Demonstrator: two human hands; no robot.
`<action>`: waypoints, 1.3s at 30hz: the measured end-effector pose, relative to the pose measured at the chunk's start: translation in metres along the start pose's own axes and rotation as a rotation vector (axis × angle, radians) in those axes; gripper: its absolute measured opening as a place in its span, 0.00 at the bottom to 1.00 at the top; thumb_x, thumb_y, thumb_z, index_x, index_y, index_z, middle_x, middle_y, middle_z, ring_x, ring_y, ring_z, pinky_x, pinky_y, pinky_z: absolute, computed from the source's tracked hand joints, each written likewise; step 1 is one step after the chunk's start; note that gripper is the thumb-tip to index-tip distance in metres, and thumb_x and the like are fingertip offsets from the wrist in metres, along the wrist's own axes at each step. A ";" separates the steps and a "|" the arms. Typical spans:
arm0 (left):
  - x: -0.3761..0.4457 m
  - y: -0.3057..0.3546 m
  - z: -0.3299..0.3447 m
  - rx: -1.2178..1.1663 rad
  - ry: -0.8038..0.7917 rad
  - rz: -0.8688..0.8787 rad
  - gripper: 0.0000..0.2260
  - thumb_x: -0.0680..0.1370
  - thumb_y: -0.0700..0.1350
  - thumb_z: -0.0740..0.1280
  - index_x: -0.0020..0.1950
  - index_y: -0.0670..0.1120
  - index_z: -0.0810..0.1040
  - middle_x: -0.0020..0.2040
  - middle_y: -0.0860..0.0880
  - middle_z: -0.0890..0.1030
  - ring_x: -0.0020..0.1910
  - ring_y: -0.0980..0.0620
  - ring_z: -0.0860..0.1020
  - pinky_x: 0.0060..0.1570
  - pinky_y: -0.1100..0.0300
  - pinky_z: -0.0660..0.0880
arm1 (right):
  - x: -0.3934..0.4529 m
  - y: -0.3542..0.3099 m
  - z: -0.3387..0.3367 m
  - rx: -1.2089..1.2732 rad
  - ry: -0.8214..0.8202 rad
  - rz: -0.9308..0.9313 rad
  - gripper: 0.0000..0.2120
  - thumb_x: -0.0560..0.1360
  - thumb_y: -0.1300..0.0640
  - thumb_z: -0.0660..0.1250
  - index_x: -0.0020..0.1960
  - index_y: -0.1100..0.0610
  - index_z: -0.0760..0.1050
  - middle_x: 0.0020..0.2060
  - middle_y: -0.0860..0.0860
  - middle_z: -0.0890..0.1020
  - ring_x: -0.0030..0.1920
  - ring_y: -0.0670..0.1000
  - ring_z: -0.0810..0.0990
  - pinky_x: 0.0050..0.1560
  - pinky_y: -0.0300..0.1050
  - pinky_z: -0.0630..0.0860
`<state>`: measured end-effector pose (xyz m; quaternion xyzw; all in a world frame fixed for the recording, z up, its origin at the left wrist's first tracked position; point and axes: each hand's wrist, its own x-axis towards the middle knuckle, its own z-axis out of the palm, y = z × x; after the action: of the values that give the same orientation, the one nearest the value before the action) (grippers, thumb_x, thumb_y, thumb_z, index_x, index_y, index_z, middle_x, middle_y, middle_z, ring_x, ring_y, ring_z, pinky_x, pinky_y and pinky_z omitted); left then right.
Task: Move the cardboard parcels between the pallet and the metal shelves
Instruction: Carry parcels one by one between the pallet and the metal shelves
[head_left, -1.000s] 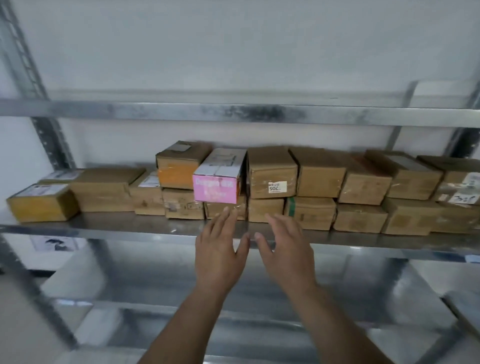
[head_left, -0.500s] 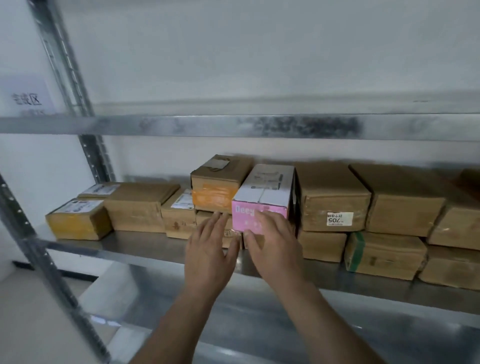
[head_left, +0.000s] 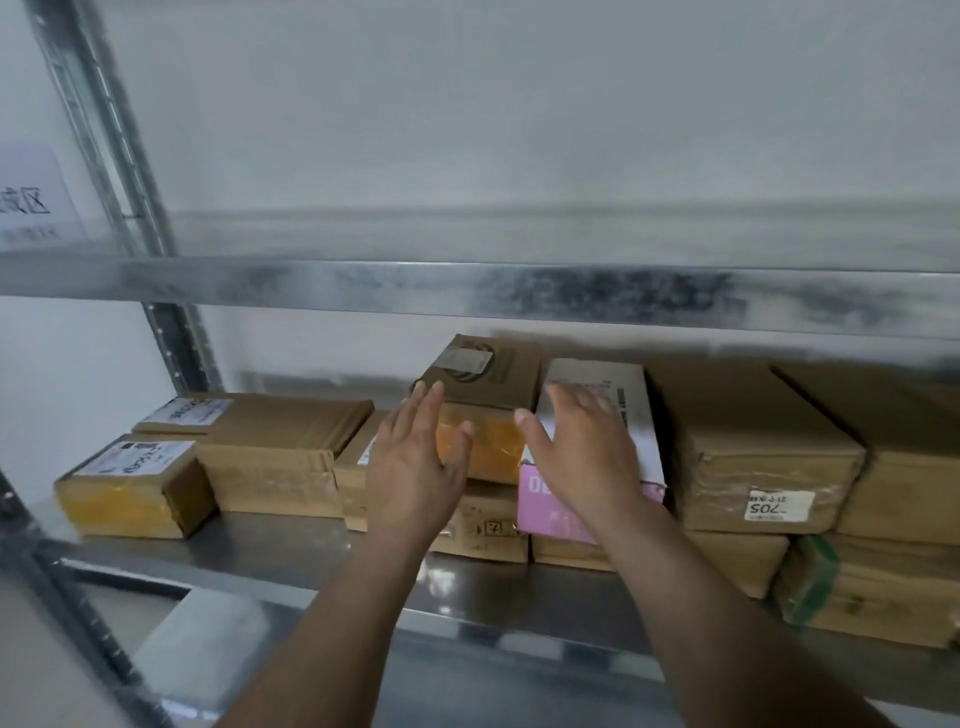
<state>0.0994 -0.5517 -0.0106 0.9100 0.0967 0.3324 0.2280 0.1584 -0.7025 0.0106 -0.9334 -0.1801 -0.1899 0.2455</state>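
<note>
While both arms reach toward the middle metal shelf (head_left: 270, 545), the left hand (head_left: 415, 467) is raised with straight, slightly spread fingers (head_left: 423, 410) in front of the orange-taped parcel (head_left: 483, 410), holding nothing. Contact between that hand and the parcel cannot be confirmed. The right hand (head_left: 587, 457) lies over the pink-and-white parcel (head_left: 597, 467), fingers extended across its white top and thumb pointing left; no grip is visible. Both parcels sit on the upper layer of a two-high row of cardboard parcels on the shelf. To the right stands a brown parcel with a "705" label (head_left: 753, 457). To the left lie a flat brown parcel (head_left: 280, 452) and a yellow-taped parcel (head_left: 135, 483). An upper shelf beam (head_left: 467, 286) crosses above the row.
</note>
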 end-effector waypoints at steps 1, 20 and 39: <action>0.009 -0.005 -0.001 -0.022 -0.012 -0.011 0.26 0.80 0.55 0.58 0.75 0.48 0.61 0.75 0.47 0.63 0.73 0.45 0.60 0.69 0.53 0.58 | 0.006 -0.004 0.001 -0.016 0.002 0.024 0.26 0.79 0.41 0.54 0.71 0.54 0.65 0.67 0.53 0.73 0.68 0.55 0.67 0.63 0.51 0.66; 0.086 -0.087 -0.017 -0.371 -0.218 -0.333 0.24 0.79 0.62 0.50 0.62 0.46 0.71 0.57 0.44 0.78 0.53 0.45 0.75 0.48 0.55 0.68 | 0.041 -0.082 0.056 0.029 -0.027 0.330 0.14 0.80 0.48 0.54 0.56 0.56 0.71 0.48 0.55 0.76 0.48 0.57 0.76 0.47 0.50 0.73; 0.067 -0.142 -0.042 -0.657 -0.586 -0.384 0.28 0.78 0.47 0.64 0.75 0.56 0.57 0.63 0.49 0.75 0.55 0.48 0.77 0.59 0.49 0.73 | -0.001 -0.098 0.071 0.628 -0.135 0.585 0.26 0.75 0.56 0.59 0.73 0.48 0.62 0.67 0.52 0.70 0.63 0.55 0.71 0.64 0.56 0.71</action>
<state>0.1194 -0.3905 -0.0125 0.8109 0.0843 0.0269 0.5785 0.1347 -0.5855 -0.0090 -0.8355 0.0274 0.0130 0.5487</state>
